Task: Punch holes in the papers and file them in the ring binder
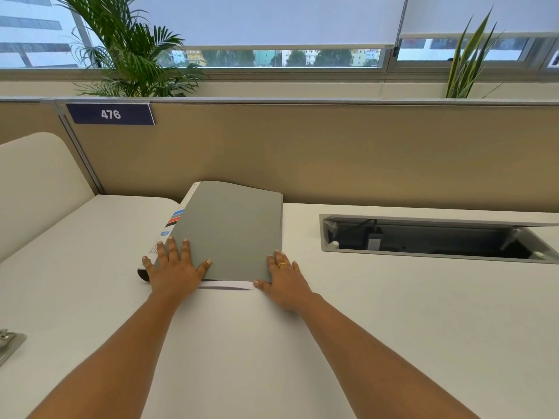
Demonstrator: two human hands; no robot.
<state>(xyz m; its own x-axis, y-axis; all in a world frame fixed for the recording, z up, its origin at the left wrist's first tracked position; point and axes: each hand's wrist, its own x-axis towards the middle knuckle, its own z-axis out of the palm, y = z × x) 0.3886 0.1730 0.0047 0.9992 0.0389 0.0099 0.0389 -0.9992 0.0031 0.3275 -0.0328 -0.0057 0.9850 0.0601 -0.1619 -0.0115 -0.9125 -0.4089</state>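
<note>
A grey ring binder (233,228) lies flat and closed on the white desk (393,313), its labelled white spine (169,229) facing left. My left hand (174,269) rests flat with spread fingers on the binder's near left corner. At the near right corner my right hand (286,278), wearing a gold ring, touches the cover's edge with straight fingers. A thin white strip of paper (227,285) shows under the near edge of the cover. A metal hole punch (9,343) sits partly cut off at the left edge of the view.
An open cable tray (438,237) is sunk into the desk to the right of the binder. A tan partition (332,152) with a "476" sign (110,114) stands behind the desk. Plants and windows are beyond it.
</note>
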